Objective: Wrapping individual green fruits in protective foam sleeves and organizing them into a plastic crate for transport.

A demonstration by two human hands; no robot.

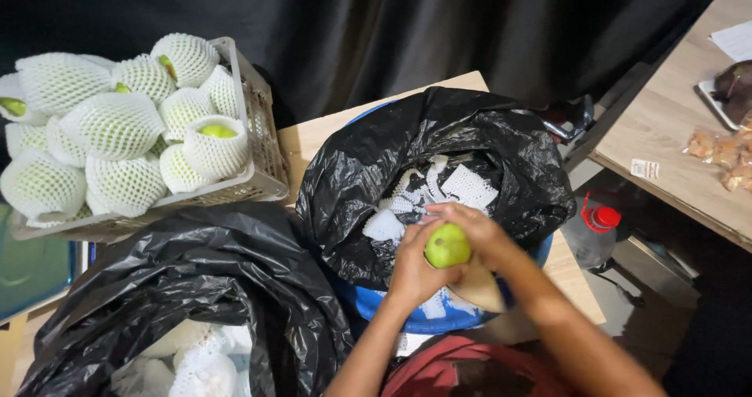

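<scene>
Both my hands hold one green pear over a black bin bag that lines a blue tub. My left hand cups the pear from the left and below. From above and the right, my right hand has its fingers over the top of the fruit. Several white foam net sleeves lie inside the bag, just beyond the pear. The pear is bare, with no sleeve on it.
A pale plastic crate at the upper left is piled with pears in white foam nets. A second black bag with white nets lies at the lower left. A red-capped bottle stands right of the tub, and a wooden table lies beyond.
</scene>
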